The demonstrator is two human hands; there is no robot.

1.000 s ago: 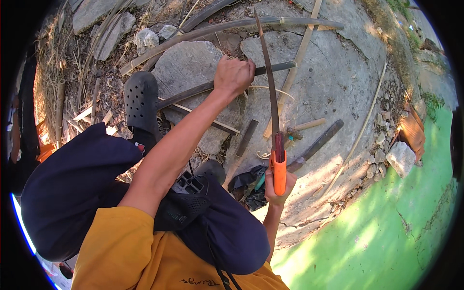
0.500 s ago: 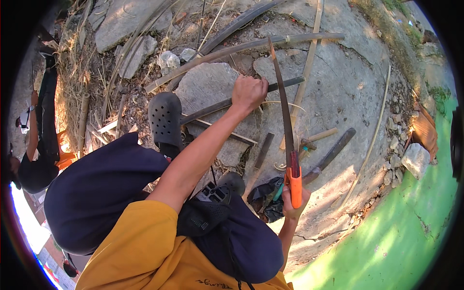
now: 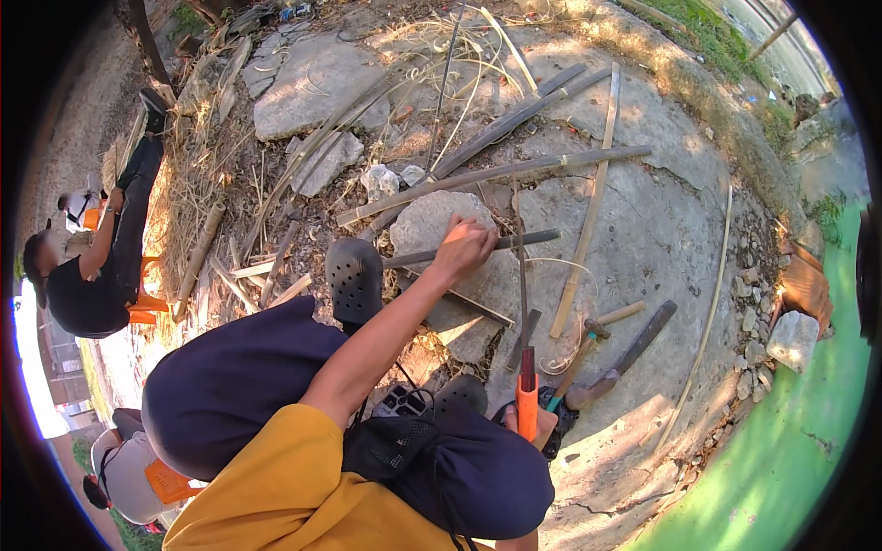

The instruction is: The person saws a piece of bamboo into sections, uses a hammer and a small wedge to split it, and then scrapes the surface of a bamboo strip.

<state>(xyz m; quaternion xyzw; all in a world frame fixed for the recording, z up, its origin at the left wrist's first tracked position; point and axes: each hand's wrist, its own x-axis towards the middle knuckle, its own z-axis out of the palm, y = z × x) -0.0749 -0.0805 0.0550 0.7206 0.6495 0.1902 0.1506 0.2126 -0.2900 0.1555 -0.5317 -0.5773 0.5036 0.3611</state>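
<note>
My left hand [image 3: 466, 248] is closed round a dark bamboo strip [image 3: 537, 237], which lies across a flat grey stone slab [image 3: 432, 223]. In my right hand [image 3: 544, 425] is the orange handle of a pruning saw [image 3: 526, 404]. The long, thin saw blade points away from me, seen nearly edge-on, and crosses the strip just right of my left hand. Whether its teeth touch the strip I cannot tell. My dark clog [image 3: 354, 280] rests beside the strip's near left end.
Long bamboo poles [image 3: 496, 174] and a pale strip [image 3: 588, 239] lie beyond. Right of the saw are a dark-handled tool [image 3: 646, 338] and a short stick [image 3: 621, 312]. Rubble and a white block [image 3: 792, 340] edge the green ground. A person in black [image 3: 87, 294] sits at far left.
My view has shifted, so the ground sits lower in the picture. The saw has swung more upright and turned edge-on. Both hands keep their holds.
</note>
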